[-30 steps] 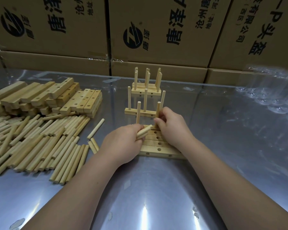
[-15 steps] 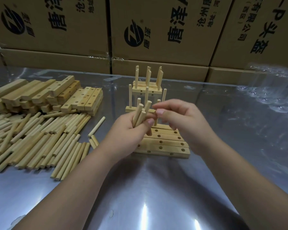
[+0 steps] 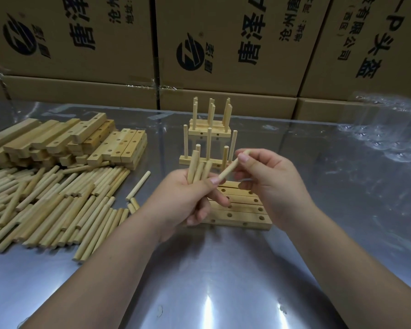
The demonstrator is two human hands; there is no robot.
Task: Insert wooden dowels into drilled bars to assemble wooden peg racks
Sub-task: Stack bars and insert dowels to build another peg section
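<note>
I see left hand (image 3: 188, 198) gripping a dowel bundle (image 3: 198, 169); right hand (image 3: 268, 184) pinches one dowel (image 3: 233, 166) above the drilled bars (image 3: 241, 210).

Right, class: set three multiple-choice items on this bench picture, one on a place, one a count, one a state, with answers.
1. Where is the loose dowel pile?
A. left of the left hand
B. at the table's right end
C. on the boxes

2. How many dowels does the right hand pinch?
A. none
B. one
C. four

3. The single dowel is:
A. seated in a bar
B. flat on the table
C. held tilted in the air

1 A: it fills the left side.
2 B: one stick between its fingers; the dowel bundle is in the left hand.
3 C: it is above the flat drilled bars, in no hole.
</note>
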